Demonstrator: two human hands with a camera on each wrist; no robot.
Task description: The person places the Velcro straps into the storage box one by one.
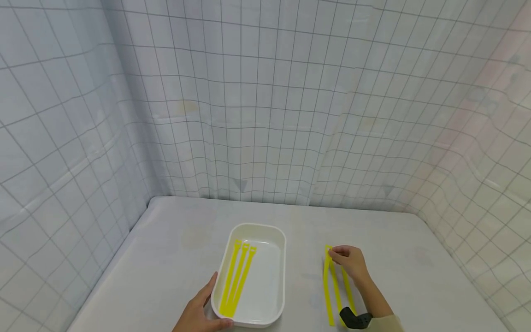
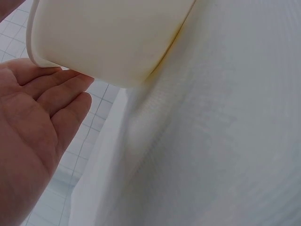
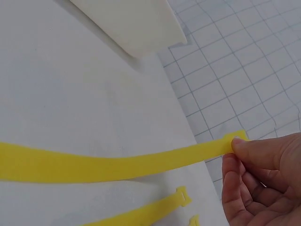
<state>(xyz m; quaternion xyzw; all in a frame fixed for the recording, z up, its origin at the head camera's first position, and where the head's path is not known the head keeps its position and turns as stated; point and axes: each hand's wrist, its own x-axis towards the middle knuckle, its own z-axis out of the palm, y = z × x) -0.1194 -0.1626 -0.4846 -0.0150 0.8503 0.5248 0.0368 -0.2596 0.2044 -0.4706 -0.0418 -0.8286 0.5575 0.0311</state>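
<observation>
My left hand [image 1: 202,310] holds the near left corner of a white tray [image 1: 271,272], thumb on the near side and fingers along the left wall. In the left wrist view its fingertips touch the tray wall below the rim. Three yellow cable straps [image 1: 238,279] with slotted heads lie side by side inside the tray. To the tray's right, my right hand [image 1: 351,262] pinches the head end of another yellow cable strap [image 3: 122,169] between thumb and fingers, raising that end. Two more yellow straps [image 3: 146,212] lie on the table under it.
A white cloth covers the table [image 1: 186,240]. White grid-patterned curtains [image 1: 265,115] hang behind it and on both sides. A black wrist device [image 1: 354,319] sits on my right wrist, at the sleeve [image 1: 383,324].
</observation>
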